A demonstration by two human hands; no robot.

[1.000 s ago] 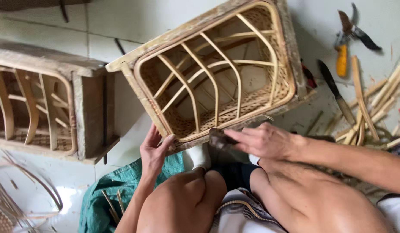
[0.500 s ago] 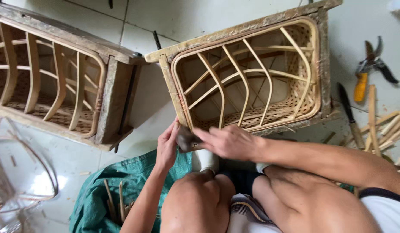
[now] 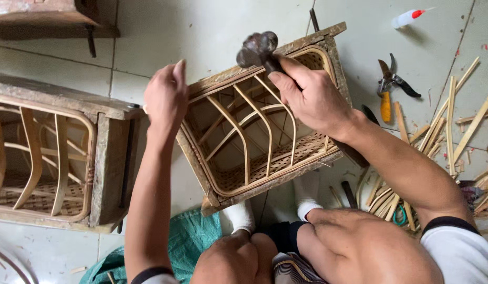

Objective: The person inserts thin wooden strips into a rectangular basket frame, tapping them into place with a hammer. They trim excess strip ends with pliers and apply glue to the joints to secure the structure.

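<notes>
Right hand [image 3: 312, 97]: clenched around the dark handle of a hammer [image 3: 258, 48], whose rounded, worn metal head sits just above the far top edge of the rattan crate; the handle runs down under the palm and shows again past the wrist.

Left hand [image 3: 166, 97]: fingers bent and pressed together at the far left corner of the crate's top frame. Whether something small is pinched between the fingertips cannot be told.

Rattan crate [image 3: 265, 134]: open wooden frame, tilted, with curved cane ribs across its open face and a woven cane panel along its lower side. It stands on the tiled floor directly in front of the person's knees, between both forearms.

Feet in white socks [image 3: 307, 197]: just below the crate's near edge.

Second crate [image 3: 54, 158]: same make, greyer wood, lying to the left, near the first crate.

Green cloth [image 3: 186, 236]: on the floor under the left knee.

Pruning shears [image 3: 389, 87]: yellow and black handles, on the floor to the right of the crate.

Cane offcuts [image 3: 449, 126]: loose pale strips scattered to the right, beside the right forearm.

Small squeeze bottle [image 3: 407, 18]: red-tipped, lying at the far right, well apart from the hands.
</notes>
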